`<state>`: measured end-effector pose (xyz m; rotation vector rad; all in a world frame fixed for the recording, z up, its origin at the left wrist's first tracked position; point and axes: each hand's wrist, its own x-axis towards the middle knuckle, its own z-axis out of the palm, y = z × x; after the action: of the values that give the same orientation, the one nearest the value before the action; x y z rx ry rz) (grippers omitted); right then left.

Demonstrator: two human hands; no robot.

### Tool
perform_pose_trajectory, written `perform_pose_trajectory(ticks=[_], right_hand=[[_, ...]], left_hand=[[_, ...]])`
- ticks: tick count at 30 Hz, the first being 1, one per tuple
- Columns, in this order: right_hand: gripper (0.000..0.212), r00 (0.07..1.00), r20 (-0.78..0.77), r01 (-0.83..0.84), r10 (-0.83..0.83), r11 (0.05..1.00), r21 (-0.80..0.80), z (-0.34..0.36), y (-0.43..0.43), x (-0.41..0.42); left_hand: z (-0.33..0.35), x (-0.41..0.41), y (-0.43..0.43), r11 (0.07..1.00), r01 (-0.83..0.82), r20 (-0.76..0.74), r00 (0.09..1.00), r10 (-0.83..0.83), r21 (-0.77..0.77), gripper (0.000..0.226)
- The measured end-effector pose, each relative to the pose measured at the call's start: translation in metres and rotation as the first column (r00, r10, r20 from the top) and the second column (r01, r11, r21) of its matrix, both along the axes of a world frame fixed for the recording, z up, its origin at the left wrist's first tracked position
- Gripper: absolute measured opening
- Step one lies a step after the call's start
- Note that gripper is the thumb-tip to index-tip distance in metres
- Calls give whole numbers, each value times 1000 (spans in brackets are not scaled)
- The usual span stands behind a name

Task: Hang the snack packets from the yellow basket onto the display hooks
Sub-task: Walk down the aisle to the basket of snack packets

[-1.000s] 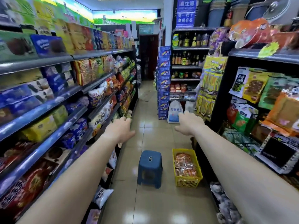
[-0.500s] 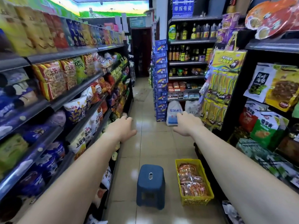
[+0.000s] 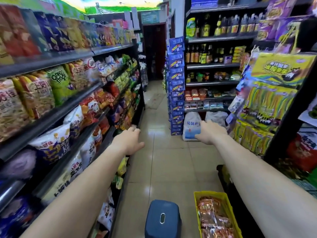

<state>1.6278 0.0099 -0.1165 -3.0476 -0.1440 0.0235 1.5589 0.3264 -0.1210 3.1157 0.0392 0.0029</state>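
The yellow basket (image 3: 196, 201) stands on the tiled floor at the bottom right, against the foot of the right-hand rack. Several red-orange snack packets (image 3: 211, 215) lie in it. Both my arms reach forward over the aisle. My left hand (image 3: 128, 141) hangs empty with relaxed fingers near the left shelves. My right hand (image 3: 210, 133) is also empty, fingers loose, out in front of the hanging yellow packets (image 3: 267, 102) on the right display. The hooks themselves are hidden behind the hanging goods.
A blue plastic stool (image 3: 163, 219) stands on the floor just left of the basket. Snack shelves (image 3: 56, 115) line the left side. A tall stack of blue boxes (image 3: 176, 86) and white sacks (image 3: 191, 126) stand ahead on the right.
The view has moved forward down the aisle; the stool and basket have slid toward the bottom edge. Both hands stay stretched out and empty.
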Motion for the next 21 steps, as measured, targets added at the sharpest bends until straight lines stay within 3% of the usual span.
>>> perform_pose_trajectory(ticks=[10,21], right_hand=[[56,1000,7,9,-9,1000,-9,-1,81,160],[41,999,29,36,-35,998,-46,8,126,310]], left_hand=[[-4,173,69,998,66,-26,997,-66,8,59],[5,348,90,980,191,-54,981,-187,60,62]])
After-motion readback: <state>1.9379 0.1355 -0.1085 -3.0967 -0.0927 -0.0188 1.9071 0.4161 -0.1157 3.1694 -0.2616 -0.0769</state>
